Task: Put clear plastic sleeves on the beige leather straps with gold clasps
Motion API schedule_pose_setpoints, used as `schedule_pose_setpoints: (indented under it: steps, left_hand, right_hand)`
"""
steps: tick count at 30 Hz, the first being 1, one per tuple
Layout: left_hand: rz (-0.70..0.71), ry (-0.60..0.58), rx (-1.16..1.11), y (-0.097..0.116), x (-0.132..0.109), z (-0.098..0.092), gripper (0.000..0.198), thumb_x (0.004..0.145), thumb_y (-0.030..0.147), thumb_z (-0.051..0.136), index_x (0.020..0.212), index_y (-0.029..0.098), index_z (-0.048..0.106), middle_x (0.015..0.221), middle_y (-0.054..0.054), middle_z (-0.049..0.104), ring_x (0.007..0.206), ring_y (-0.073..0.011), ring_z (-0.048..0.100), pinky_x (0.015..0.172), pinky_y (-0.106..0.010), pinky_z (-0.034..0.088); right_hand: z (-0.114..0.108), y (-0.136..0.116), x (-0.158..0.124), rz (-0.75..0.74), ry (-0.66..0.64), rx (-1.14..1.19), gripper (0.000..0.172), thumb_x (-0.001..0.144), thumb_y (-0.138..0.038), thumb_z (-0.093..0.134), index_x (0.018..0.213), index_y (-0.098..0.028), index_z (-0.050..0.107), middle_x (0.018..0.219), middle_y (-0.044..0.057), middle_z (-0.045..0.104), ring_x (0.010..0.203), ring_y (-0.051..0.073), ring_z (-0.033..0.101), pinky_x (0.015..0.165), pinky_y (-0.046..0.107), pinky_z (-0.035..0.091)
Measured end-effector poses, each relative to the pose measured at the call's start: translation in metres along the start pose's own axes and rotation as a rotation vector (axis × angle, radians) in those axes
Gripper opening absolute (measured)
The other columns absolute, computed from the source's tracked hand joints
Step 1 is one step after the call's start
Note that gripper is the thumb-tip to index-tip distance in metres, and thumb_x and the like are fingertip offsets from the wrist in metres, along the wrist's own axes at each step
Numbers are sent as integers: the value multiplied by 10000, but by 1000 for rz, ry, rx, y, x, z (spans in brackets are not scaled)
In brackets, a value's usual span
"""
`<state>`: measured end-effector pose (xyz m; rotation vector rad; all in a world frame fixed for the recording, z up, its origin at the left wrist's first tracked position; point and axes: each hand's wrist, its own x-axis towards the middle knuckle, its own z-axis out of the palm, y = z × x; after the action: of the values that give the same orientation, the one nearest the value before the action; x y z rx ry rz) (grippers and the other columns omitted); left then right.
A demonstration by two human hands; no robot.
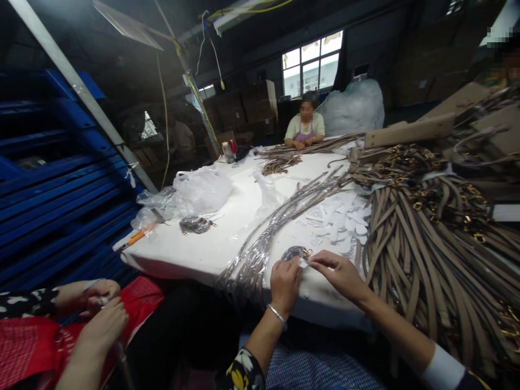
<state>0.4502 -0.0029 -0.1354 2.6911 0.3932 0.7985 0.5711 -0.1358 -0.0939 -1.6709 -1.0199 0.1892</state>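
Note:
At the table's near edge, my left hand [284,279] is closed on a coiled strap [295,252] with a shiny wrapped look and a gold-coloured clasp. A small white tag [303,263] lies between my two hands. My right hand [335,271] is pinched at the tag's edge, just right of the coil. Beyond my hands spread many loose white paper tags [337,219]. Long straps in clear plastic [260,254] run across the table to the left of my hands.
Piled brown straps with gold buckles [406,249] hang over the right side. Another coiled strap [197,223], plastic bags [203,189] and an orange-handled tool [140,235] lie left on the white table [179,254]. A co-worker's hands [103,314] are at lower left; another person [305,127] sits opposite.

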Motion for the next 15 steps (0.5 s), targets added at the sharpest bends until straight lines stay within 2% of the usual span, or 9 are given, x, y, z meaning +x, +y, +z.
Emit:
schedule_pose_setpoints:
  steps: [3, 5, 8, 11, 13, 15]
  left_hand:
    - [39, 35, 8, 10, -3, -5, 165, 945, 201, 486, 961, 212, 650, 923, -55, 709, 906, -198, 642, 979, -395, 433]
    - [102, 47, 9, 20, -7, -7, 184, 942, 188, 481, 861, 212, 644, 818, -38, 688, 838, -194, 646, 970, -398, 451]
    - [267, 77, -19, 30, -11, -5, 194, 928, 143, 479, 887, 220, 652, 804, -29, 681, 800, -199, 655, 953, -421, 482]
    - [386, 149, -77, 32, -7, 3, 241, 916, 159, 494, 1076, 249, 651, 1015, -65, 698, 961, -245, 659, 922, -438, 523]
    - [416, 186, -139, 37, -3, 6, 314, 912, 169, 498, 1179, 276, 623, 1172, -79, 659, 1070, -261, 632, 891, -420, 553]
    - [426, 200, -210, 45, -3, 3, 383, 909, 160, 492, 1251, 305, 585, 1274, -67, 613, 1130, -255, 610, 885, -399, 568]
  right_hand:
    - [-13, 6, -15, 324, -2, 153, 309, 828, -456, 608, 974, -207, 716, 655, 21, 647, 529, 150, 555, 546, 281, 479]
    - [-13, 5, -26, 459, -44, 272, 402, 774, -498, 647, 1024, -187, 696, 579, -3, 605, 470, 135, 507, 458, 259, 439]
    - [-5, -3, -37, 493, -23, 349, 414, 685, -509, 718, 902, -157, 713, 623, 3, 635, 502, 125, 536, 446, 234, 447]
    - [-10, -6, -35, 495, 85, 412, 392, 610, -459, 789, 825, -137, 725, 643, 13, 657, 531, 121, 560, 470, 226, 467]
    - [-35, -8, -31, 479, 185, 439, 353, 556, -404, 832, 738, -122, 724, 628, 32, 667, 533, 138, 579, 470, 240, 482]
    - [-81, -13, -25, 437, 331, 451, 312, 571, -382, 829, 700, -123, 712, 649, 56, 686, 558, 162, 606, 475, 254, 500]
